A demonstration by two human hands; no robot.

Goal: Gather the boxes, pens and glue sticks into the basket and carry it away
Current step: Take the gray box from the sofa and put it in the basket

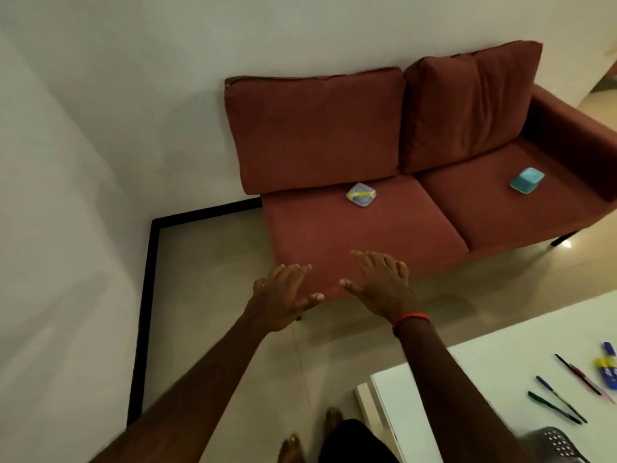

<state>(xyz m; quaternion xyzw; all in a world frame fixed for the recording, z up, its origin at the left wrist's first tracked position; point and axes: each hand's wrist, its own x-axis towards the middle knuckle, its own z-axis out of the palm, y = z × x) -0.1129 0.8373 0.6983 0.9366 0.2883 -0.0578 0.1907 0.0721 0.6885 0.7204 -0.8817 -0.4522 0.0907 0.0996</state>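
Two small boxes lie on the red sofa (367,228): a clear-lidded box (361,194) on the left seat cushion and a teal box (526,179) on the right one. My left hand (283,295) and my right hand (384,284) reach out side by side over the sofa's front edge, fingers spread, holding nothing. Several pens (561,399) and blue-and-yellow glue sticks (609,369) lie on the white table (467,379) at the lower right. A grey perforated basket (554,442) shows partly at the bottom right edge.
A white wall corner with a black skirting stands to the left of the sofa. Beige tiled floor lies between sofa and table. My bare feet (310,436) are at the bottom. A doorway opens at the far right.
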